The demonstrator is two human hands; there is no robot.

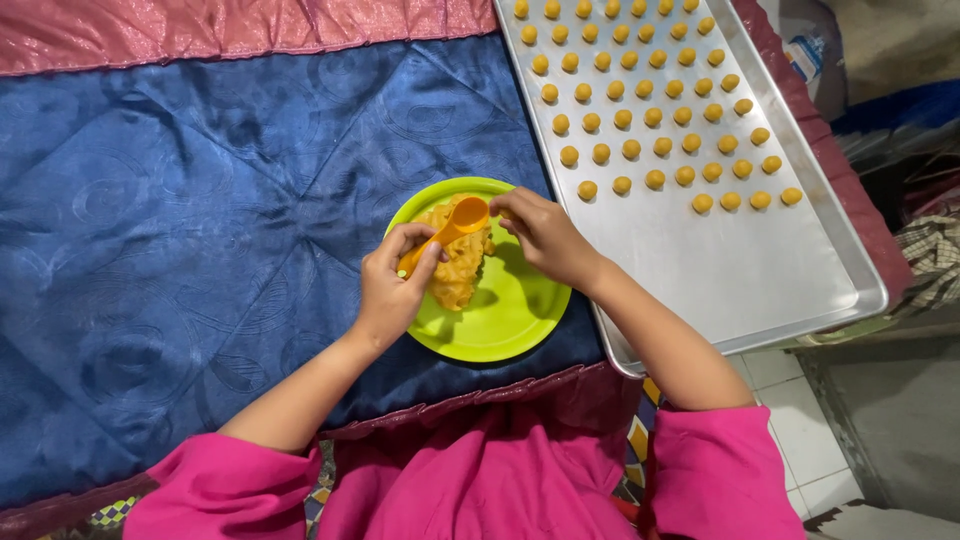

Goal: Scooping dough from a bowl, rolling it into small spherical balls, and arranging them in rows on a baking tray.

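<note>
While the left hand [388, 290] pinches the handle of a small orange spoon [452, 228], its bowl sits loaded over the heap of yellow dough [462, 262] on the lime-green plate [505, 325]. Over at two o'clock from that spoon, the right hand [545, 235] has its fingertips [503, 205] drawn narrow, touching the spoon's bowl right at the rim; whether they grip any dough I cannot tell. Plate and dough rest on a blue quilted cloth [200, 220] with a pink border [230, 30] up at twelve o'clock. Out at one o'clock from the plate lies a long metal tray [740, 270], its far half lined with neat rows of little yellow dough balls [655, 118], its near half bare metal. Bright pink sleeves [715, 470] frame the bottom at six o'clock.
</note>
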